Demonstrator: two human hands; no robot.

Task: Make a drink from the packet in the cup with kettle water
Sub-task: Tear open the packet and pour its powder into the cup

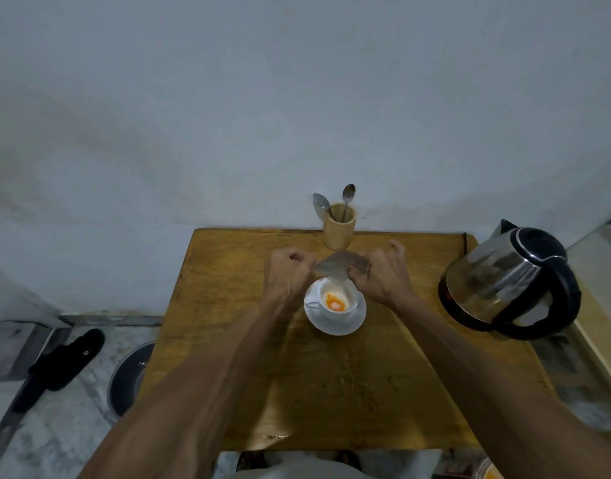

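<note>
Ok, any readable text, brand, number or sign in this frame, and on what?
None can be read.
Packet, held between left hand and right hand: blurred, no print legible.
Kettle: no label visible.
Cup and wooden spoon holder: plain.

Dim, flat indoor light; soft wide-angle frame.
Pale grey wall [297, 98] evenly lit, no hard shadows. Faint sheen on the brown wooden table [331, 375]; reflections on the steel-and-black electric kettle [508, 278]. Silvery packet [342, 266] motion-blurred. Edges bow outward; corners go soft.
</note>
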